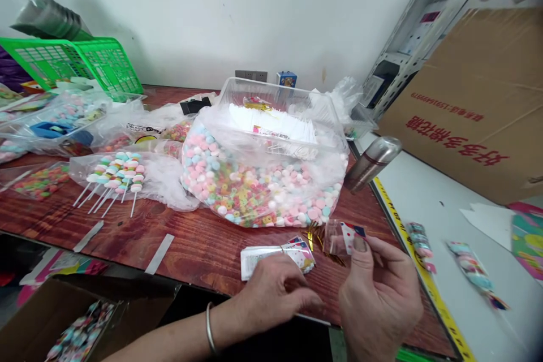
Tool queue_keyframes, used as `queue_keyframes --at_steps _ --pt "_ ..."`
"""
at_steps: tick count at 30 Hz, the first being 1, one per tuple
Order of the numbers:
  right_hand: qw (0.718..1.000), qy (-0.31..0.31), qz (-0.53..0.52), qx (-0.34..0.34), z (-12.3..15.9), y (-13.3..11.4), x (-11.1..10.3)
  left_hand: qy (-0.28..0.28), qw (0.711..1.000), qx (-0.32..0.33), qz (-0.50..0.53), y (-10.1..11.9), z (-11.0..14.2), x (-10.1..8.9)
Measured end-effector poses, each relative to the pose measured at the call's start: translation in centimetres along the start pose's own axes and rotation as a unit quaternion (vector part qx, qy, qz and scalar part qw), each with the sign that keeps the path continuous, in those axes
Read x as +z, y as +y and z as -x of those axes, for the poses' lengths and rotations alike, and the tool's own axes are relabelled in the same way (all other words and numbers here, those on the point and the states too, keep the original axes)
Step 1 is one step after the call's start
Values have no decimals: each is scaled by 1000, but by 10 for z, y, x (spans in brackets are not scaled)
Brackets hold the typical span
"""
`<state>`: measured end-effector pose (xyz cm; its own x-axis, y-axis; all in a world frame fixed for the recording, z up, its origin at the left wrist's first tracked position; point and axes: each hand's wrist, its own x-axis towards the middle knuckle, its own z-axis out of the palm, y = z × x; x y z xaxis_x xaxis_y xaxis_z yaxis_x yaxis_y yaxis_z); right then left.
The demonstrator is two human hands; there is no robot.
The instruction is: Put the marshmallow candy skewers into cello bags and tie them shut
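My right hand (382, 294) pinches a small clear plastic bag (336, 240) with a dotted, printed end between thumb and fingers. My left hand (275, 288) rests at a stack of printed packaging bags (253, 257) bound with a band. Its thumb stands apart from its fingers, and some fingertips are hidden. Gold twist ties (313, 236) lie between the stack and the held bag. Behind them spreads a large clear bag of pastel marshmallows and gummy rings (254, 195). Several marshmallow skewers (121, 169) on white sticks lie on plastic at the left.
A clear bin (331, 110) holding white sticks stands behind the marshmallows. A steel flask (375, 164) leans at the right. Two wrapped skewers (470, 266) lie on the white surface near a large carton (475, 107). A green basket (108, 62) sits back left; an open box (38, 308) is below.
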<state>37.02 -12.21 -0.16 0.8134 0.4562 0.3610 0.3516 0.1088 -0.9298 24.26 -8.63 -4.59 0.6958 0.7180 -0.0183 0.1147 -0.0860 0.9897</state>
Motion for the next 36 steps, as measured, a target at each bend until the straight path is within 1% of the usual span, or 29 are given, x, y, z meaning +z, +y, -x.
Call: queue_keyframes --at_steps 1,2,3,4,5,6,7,8,9,10,12,14,16,18,19,20,22,25,27,29,31,32,34,36 --pt "999 -5 -18 26 3 -6 1 -59 990 -28 122 6 0 5" --pt "998 -13 -29 48 6 -10 2 -110 961 -49 251 12 -2 9" --pt "997 -21 -37 66 9 -13 2 -140 917 -59 369 17 -5 12" --pt "995 -29 -46 78 12 -14 2 -145 870 -61 467 21 -8 15" --pt "994 -33 -57 87 16 -14 2 -127 831 -55 539 24 -13 16" --pt "993 -34 -69 91 18 -12 2 -93 805 -46 584 27 -17 15" --pt "991 -36 -82 95 20 -8 1 -50 793 -39 606 30 -20 13" --pt "989 -45 -94 102 21 -4 0 -3 792 -34 610 32 -23 11" --pt "985 -67 -106 115 21 0 -1 41 799 -32 599 34 -24 7" --pt "979 -100 -116 133 21 4 -1 77 812 -34 577 34 -25 4" --pt "964 -169 -125 166 21 9 -3 132 837 -36 529 34 -23 -2" --pt "958 -208 -98 172 20 10 -3 171 854 -23 491 31 -20 -7" --pt "963 -222 -45 147 21 7 -3 197 865 -12 461 29 -17 -12" --pt "962 -248 4 113 23 3 -3 217 869 -14 444 26 -16 -16" --pt "960 -261 22 97 23 1 -2 228 864 -19 448 25 -17 -18" --pt "959 -269 37 83 24 -1 -2 241 853 -24 462 24 -18 -19" --pt "961 -266 62 54 25 -4 -2 264 816 -33 514 21 -20 -23" --pt "973 -217 82 -8 25 -8 -1 279 753 -55 593 14 -24 -28" --pt "976 -187 88 -69 27 -11 0 290 730 -64 616 10 -25 -31" --pt "972 -172 89 -133 30 -12 5 295 726 -63 618 9 -25 -34" --pt "963 -176 88 -184 33 -12 12 295 733 -52 610 10 -24 -34" --pt "959 -184 87 -197 34 -10 16 295 741 -43 602 12 -24 -34" --pt "955 -207 83 -195 35 -6 23 299 760 -20 576 15 -22 -34" --pt "955 -232 73 -169 35 -2 28 302 776 -1 554 19 -19 -35"
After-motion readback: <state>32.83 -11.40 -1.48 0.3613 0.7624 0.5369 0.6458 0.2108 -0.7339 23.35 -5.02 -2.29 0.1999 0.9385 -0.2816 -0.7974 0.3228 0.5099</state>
